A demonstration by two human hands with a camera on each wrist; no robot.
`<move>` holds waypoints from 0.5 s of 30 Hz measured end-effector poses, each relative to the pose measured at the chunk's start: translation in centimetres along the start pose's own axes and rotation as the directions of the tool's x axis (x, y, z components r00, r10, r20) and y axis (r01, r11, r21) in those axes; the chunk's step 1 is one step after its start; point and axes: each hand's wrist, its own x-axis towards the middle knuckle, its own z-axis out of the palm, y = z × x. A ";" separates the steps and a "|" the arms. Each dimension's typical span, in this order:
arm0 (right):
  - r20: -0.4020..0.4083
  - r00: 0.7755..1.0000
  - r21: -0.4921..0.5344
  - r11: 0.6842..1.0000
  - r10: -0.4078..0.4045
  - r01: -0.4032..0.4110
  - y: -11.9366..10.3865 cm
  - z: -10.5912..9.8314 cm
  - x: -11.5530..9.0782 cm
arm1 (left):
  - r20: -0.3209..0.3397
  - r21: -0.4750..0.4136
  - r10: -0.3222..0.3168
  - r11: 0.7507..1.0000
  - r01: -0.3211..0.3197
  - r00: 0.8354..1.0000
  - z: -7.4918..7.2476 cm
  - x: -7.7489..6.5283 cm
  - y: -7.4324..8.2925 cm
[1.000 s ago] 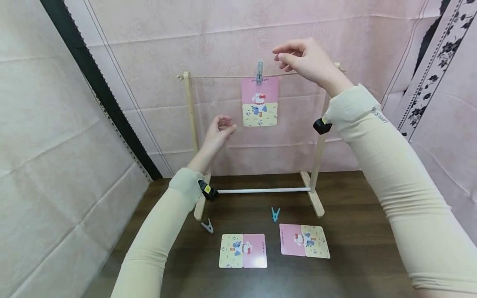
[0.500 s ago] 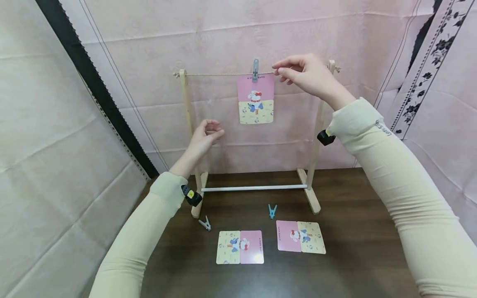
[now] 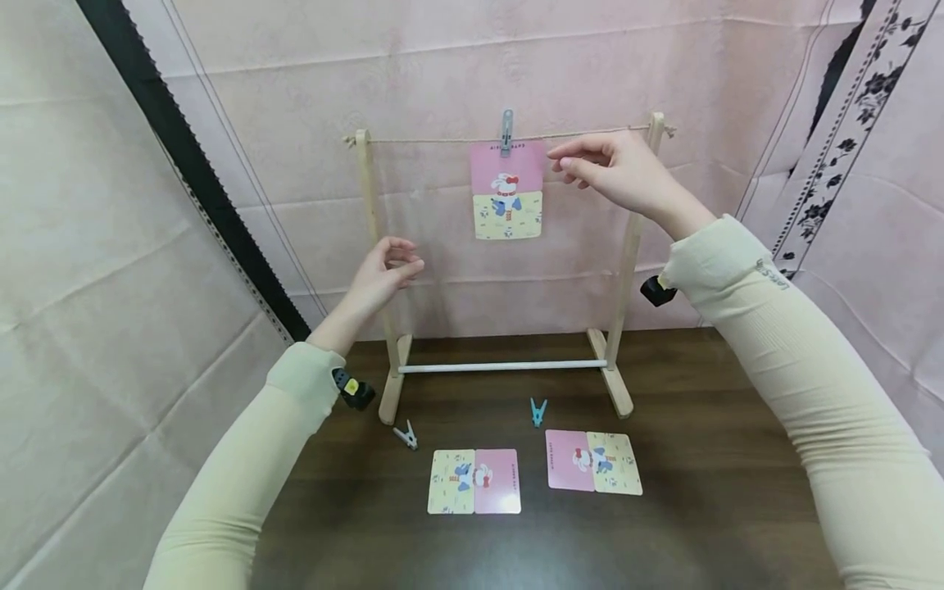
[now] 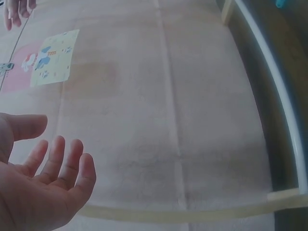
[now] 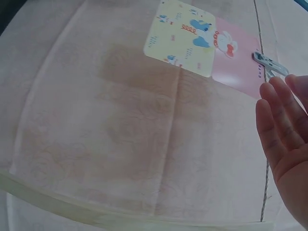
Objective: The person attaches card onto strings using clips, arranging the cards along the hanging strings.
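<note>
A pink-and-yellow card with a cartoon rabbit hangs from a string, held by a grey clothespin. My right hand is just right of the card, fingers loosely bent and holding nothing; the right wrist view has the fingertips near the clothespin. Lower left of the card, my left hand hovers beside the rack's left post, palm facing inward and nothing in it. In the left wrist view, the left hand has its fingers spread apart from the hanging card.
The wooden rack stands at the back of the dark table, with a white bar low across it. Two similar cards lie in front, a left one and a right one, near a grey clothespin and a blue clothespin.
My left hand has moved left, away from the card. My right hand has come down from above the string to beside the card. The hanging card stays clipped.
</note>
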 end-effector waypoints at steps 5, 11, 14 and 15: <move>0.000 1.000 0.000 1.000 -0.001 0.001 0.6 0.7 -0.8 | 0.012 0.032 0.005 0.999 -0.006 1.000 -0.8 -0.6 0.2; 0.028 1.000 -0.019 1.000 -0.001 0.001 1.3 2.1 -2.1 | 0.013 0.096 0.016 0.995 -0.017 1.000 -1.8 -1.8 -0.4; 0.035 0.999 -0.012 1.000 -0.010 0.010 1.6 2.7 -3.0 | 0.011 0.095 0.016 0.995 -0.017 1.000 -2.4 -2.6 -0.7; 0.037 0.999 -0.011 1.000 -0.014 0.014 1.7 2.9 -3.4 | 0.010 0.096 0.016 0.995 -0.016 1.000 -2.6 -2.9 -0.8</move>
